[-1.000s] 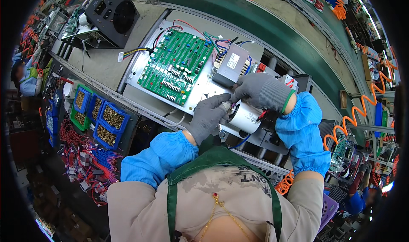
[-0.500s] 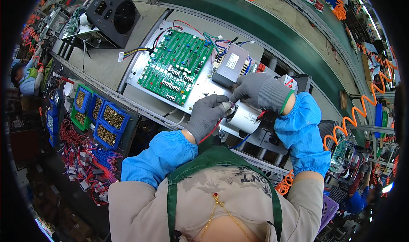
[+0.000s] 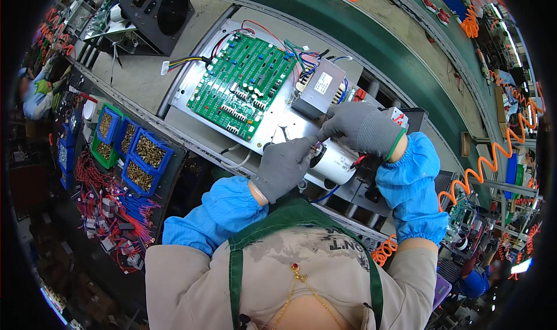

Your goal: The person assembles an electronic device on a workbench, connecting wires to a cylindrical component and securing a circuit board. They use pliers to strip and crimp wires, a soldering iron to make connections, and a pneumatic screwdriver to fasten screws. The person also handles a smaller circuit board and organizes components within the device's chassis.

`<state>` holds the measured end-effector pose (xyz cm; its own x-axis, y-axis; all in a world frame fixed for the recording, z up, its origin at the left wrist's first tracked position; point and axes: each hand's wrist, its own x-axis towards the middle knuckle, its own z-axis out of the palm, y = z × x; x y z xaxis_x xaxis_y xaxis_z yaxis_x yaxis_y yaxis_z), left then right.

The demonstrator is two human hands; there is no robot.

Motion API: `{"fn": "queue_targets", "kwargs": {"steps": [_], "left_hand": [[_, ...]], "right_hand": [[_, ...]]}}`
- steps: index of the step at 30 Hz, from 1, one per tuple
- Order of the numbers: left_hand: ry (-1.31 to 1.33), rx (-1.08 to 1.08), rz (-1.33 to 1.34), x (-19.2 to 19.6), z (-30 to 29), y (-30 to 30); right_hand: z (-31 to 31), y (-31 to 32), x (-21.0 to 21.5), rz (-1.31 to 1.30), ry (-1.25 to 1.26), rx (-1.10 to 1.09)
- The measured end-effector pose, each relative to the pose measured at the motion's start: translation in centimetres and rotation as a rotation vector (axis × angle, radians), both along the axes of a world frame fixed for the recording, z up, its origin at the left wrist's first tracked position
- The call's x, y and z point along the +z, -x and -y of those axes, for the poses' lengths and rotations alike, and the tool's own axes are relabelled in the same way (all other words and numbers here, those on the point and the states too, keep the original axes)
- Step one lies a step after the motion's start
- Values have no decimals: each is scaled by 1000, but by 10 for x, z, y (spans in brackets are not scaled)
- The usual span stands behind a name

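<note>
A white cylinder [image 3: 336, 163], apparently a large capacitor, lies on its side on the metal base plate [image 3: 184, 102]. My left hand [image 3: 283, 166], in a grey glove, has its fingers pinched at the cylinder's left end, where small dark parts and wire ends show. My right hand [image 3: 361, 128], also gloved in grey, reaches over from above with bent fingertips meeting the left ones there. What the fingertips hold is hidden. Just behind them a grey boxy transformer [image 3: 319, 89] stands on the plate, beside a large green circuit board [image 3: 243, 86].
Blue bins [image 3: 149, 150] of brass-coloured fasteners stand at the left, above a heap of red and blue wires [image 3: 119, 225]. A black metal housing [image 3: 156, 16] sits at the far left. An orange coiled hose [image 3: 481, 167] hangs at the right. Rollers [image 3: 377, 92] run beneath the plate.
My left hand has turned so its back faces up, its fingertips now touching those of my right hand. The red wire beside it is no longer visible. The view has shifted slightly.
</note>
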<state>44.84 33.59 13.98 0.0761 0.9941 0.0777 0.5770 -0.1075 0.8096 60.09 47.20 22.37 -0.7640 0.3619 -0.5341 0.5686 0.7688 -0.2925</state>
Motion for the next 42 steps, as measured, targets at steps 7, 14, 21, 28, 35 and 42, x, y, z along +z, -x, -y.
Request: {"fn": "queue_targets", "kwargs": {"steps": [7, 14, 21, 28, 35, 42], "left_hand": [[-83, -15, -105, 3, 0, -1], [-112, -54, -30, -6, -2, 6], [-196, -136, 3, -9, -9, 9], [-209, -193, 104, -5, -13, 12], [-138, -209, 76, -3, -16, 13], [267, -111, 435, 0, -11, 25]], "right_hand": [[15, -14, 6, -312, -110, -100], [135, -14, 22, -453, -190, -168], [173, 29, -84, -172, -424, -494], [179, 29, -75, -282, -354, -593], [162, -79, 50, -506, 155, -563], [84, -74, 75, -772, 302, -968]]}}
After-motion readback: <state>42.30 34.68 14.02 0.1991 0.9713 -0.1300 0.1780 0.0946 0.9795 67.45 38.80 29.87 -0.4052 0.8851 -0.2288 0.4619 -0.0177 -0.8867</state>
